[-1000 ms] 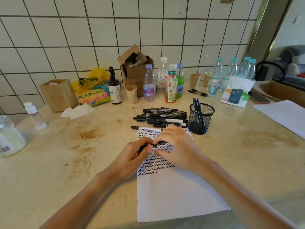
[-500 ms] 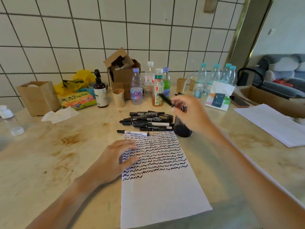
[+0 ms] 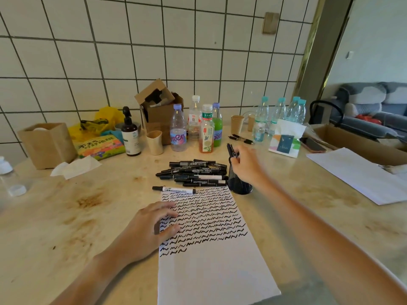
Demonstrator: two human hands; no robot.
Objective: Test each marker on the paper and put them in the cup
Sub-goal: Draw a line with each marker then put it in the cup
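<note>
Moved right hand (image 3: pixel 246 164) onto black mesh cup (image 3: pixel 239 183), fingers pinching marker (image 3: pixel 231 150) upright at rim. Left hand (image 3: pixel 149 230) spread flat on scribbled paper (image 3: pixel 211 260). Marker pile (image 3: pixel 193 172) just left of grip. Stained beige countertop (image 3: pixel 66 216), white tiled wall (image 3: pixel 154 51) behind.

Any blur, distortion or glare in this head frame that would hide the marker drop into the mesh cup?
Head view: wide-angle bending curves the wall tiles and table edge; right hand and its marker over the mesh cup are slightly motion-smeared; the squiggled paper and left hand read sharp; daylight is soft, without masking glare.
</note>
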